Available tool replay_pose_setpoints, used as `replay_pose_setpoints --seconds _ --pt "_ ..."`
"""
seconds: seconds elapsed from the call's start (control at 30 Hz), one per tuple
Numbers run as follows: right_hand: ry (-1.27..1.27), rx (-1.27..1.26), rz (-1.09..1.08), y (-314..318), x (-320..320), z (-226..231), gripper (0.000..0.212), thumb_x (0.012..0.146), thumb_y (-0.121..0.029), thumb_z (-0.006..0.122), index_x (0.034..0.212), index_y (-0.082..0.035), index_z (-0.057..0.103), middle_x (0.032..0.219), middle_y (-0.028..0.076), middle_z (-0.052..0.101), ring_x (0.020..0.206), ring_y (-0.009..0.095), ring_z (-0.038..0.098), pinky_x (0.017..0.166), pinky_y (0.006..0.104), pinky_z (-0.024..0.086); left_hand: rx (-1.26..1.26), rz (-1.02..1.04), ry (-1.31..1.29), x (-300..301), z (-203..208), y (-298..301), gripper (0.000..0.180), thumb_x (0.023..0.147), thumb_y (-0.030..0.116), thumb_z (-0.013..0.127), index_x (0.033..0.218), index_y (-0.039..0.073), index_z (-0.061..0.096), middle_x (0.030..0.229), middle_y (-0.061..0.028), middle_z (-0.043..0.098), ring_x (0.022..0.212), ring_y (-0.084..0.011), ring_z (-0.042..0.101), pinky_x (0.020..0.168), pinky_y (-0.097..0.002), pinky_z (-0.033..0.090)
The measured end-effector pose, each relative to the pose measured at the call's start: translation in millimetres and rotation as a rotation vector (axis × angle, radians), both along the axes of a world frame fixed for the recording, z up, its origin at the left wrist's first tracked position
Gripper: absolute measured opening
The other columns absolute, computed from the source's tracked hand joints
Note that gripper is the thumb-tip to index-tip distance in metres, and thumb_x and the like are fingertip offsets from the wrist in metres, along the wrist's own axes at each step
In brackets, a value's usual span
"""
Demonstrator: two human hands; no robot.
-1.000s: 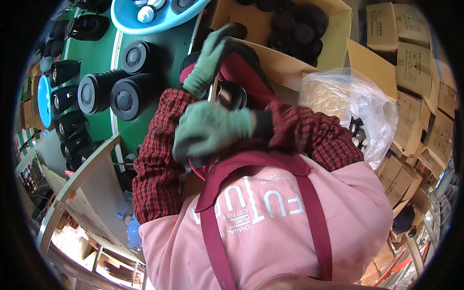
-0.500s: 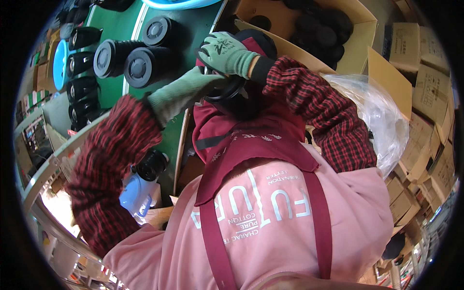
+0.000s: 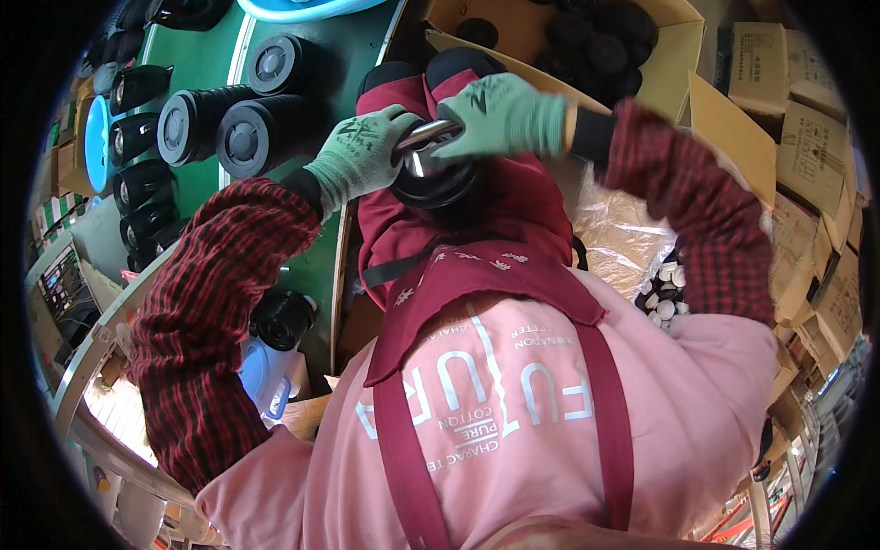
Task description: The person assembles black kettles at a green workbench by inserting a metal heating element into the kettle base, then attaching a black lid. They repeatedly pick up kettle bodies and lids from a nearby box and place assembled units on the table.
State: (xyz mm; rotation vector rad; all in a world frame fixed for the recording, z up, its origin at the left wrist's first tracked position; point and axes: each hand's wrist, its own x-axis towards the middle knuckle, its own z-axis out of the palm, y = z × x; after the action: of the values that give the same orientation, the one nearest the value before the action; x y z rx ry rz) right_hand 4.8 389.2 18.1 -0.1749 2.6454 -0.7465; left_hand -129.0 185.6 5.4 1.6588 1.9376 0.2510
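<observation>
Over my lap is a round black vessel (image 3: pixel 434 190) with a shiny metal neck. A curved metal piece (image 3: pixel 427 134), like a ring or handle, shows at its top between my hands. My left hand (image 3: pixel 365 154), in a green knit glove, is closed on the left end of this metal piece. From the right, my gloved right hand (image 3: pixel 506 117) grips the metal piece's other end with bent fingers. Its fingertips are partly hidden, and the vessel's lower part is lost against the dark red apron (image 3: pixel 513 206).
Black ribbed cylinders (image 3: pixel 246 139) lie on the green bench (image 3: pixel 206 50) at left, beside a row of black, shiny vessels (image 3: pixel 136 137). An open carton (image 3: pixel 674 69) of black round parts stands ahead right. Clear plastic (image 3: pixel 623 225) and small white pieces (image 3: pixel 662 298) are at right.
My right hand has shifted right and down from atop the vessel, uncovering shiny metal. My left hand's grip has turned. The plastic at right has moved, and white pieces now show there.
</observation>
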Motion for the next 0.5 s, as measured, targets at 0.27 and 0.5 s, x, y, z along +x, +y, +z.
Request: replay_pose_setpoints --seconds 0.27,0.5 --pt "-1.255 -0.611 0.332 5 -72 -32 0.023 0.093 -0.029 0.061 0.079 -0.012 0.062 0.061 -0.004 0.050 0.050 0.009 0.047 0.045 0.0262 0.037 -0.070 0.063 -0.043 3 9 -2 0.042 0.078 0.007 0.066 0.120 0.010 0.063 0.108 -0.0121 0.065 0.100 -0.0353 0.066 0.085 -0.0431 0.055" --pt "-1.250 -0.846 -0.505 -16 -28 -10 0.026 0.087 -0.031 0.066 0.069 -0.015 0.057 0.055 -0.004 0.048 0.039 0.009 0.039 0.038 0.0265 0.029 0.259 -0.372 0.044 -36 -40 17 0.046 0.074 0.015 0.071 0.120 0.015 0.064 0.109 -0.0049 0.063 0.102 -0.0274 0.064 0.080 -0.0375 0.055"
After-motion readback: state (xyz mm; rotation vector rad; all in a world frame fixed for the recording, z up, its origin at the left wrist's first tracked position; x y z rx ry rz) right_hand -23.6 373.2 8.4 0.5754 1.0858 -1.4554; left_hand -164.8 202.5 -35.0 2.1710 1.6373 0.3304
